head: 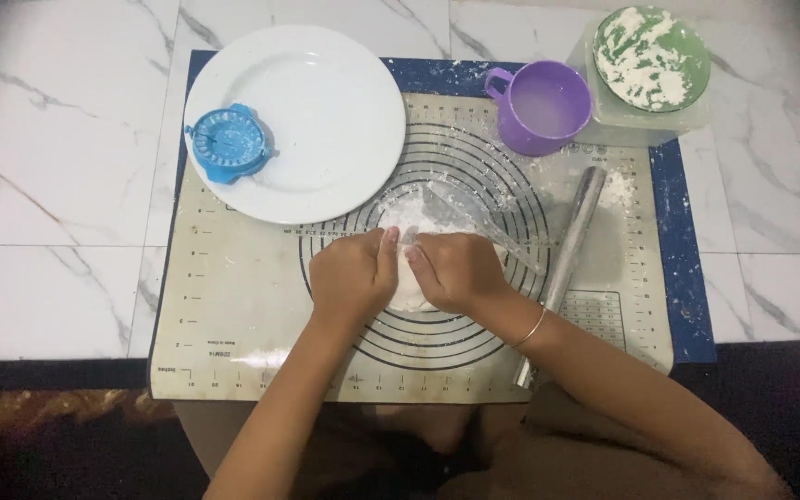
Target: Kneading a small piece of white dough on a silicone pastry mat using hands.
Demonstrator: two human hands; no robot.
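Dough: I see a soft white lump of dough (pixel 407 282) in the middle of the beige baking mat with ring marks (pixel 243 306).
Left hand (pixel 354 276): my fingers curl tight on the dough's left side.
Right hand (pixel 456 271): my fingers curl tight on its right side.
Rolling pin: long shiny metal rolling pin (pixel 567 255), right of the dough.
Plate: round white plate (pixel 326 111), up and left of the dough.
Cup: purple plastic cup (pixel 539 106), up and right.

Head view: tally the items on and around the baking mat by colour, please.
White: 2, plate, dough
Blue: 1, dumpling press
Purple: 1, cup
Green: 1, flour bowl
Silver: 1, rolling pin
Clear: 1, plastic scraper
Total: 7
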